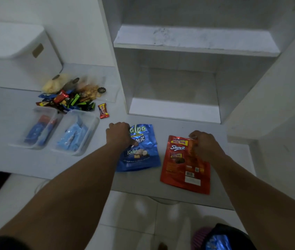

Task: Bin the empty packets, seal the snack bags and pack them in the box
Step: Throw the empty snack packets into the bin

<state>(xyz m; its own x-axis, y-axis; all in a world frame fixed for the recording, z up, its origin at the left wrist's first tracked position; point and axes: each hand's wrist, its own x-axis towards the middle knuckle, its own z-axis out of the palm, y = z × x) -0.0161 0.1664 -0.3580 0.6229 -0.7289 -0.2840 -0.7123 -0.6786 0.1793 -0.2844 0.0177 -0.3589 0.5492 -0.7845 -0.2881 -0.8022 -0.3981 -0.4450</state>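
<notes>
- My left hand (118, 135) is curled over the top left corner of the blue packet (143, 156), gripping it; the packet lies flat on the table (71, 165), running from the hand back toward me.
- My right hand (204, 143) pinches the top right edge of the red packet (182, 168), which also lies flat on the table, just inside that hand.
- The two packets sit side by side between my hands, close but apart.
- Left of my left hand stand two clear tubs (76, 132) holding blue wrapped snacks.
- Beyond the tubs is a pile of mixed snacks (67, 96), with one red sweet (103, 110) lying just ahead of my left hand.
- Far ahead and left of that hand is a white lidded box (17, 51).
- White shelves (188, 42) rise ahead of both hands.
</notes>
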